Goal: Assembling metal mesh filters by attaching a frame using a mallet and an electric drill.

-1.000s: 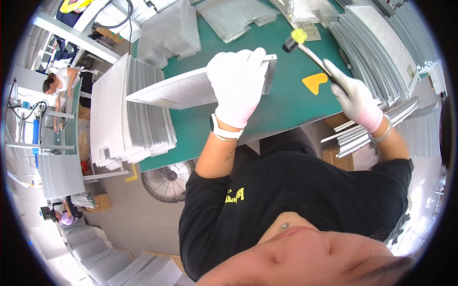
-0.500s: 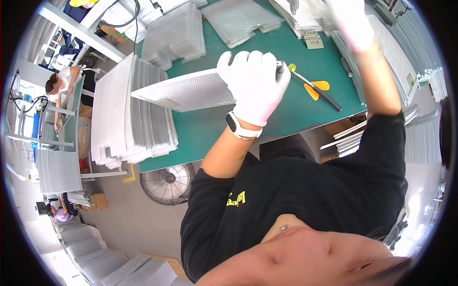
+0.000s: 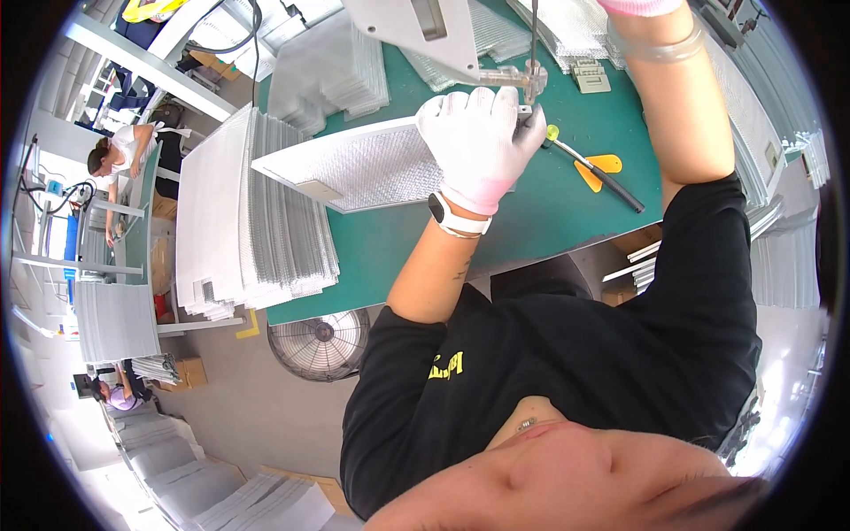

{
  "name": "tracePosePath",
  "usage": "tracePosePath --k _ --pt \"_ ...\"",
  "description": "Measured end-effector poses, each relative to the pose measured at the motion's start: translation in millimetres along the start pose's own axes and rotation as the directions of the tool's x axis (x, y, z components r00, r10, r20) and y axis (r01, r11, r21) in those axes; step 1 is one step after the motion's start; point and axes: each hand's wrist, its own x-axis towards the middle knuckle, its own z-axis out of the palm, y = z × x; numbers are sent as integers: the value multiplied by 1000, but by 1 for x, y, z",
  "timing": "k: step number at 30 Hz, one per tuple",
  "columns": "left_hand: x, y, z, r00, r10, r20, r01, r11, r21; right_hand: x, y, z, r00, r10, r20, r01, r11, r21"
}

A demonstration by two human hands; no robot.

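Head view: gloved left hand (image 3: 478, 146) presses flat on rectangular silver mesh filter panel (image 3: 354, 168); right hand's (image 3: 639, 5) grip cannot be told.

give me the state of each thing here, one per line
left hand: gloved, pressed flat on the mesh panel
right hand: raised, mostly out of frame
mesh panel: lying flat on the green table
press: ram just above the panel's edge
hammer: lying loose on the table
yellow scraper: lying flat by the hammer
stack of panels: piled at the table's left end
fan: on the floor, running or not unclear
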Motion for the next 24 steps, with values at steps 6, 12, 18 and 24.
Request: tracePosePath --k 6,12,18,24 --pt "4 2 2 999 8 -53 -12 998 -60 -7 17 1 795 -561 230 596 655 -464" --pt "4 9 -13 994 -32 103 33 999 -2 -18 -6 15 937 318 147 -335 936 107" --pt "5 8 -11 997 -27 70 34 994 -103 -16 8 25 936 186 298 -294 878 377" --pt "0 8 -2 997 -19 78 30 990 -140 -25 19 19 842 45 538 -252 915 317"
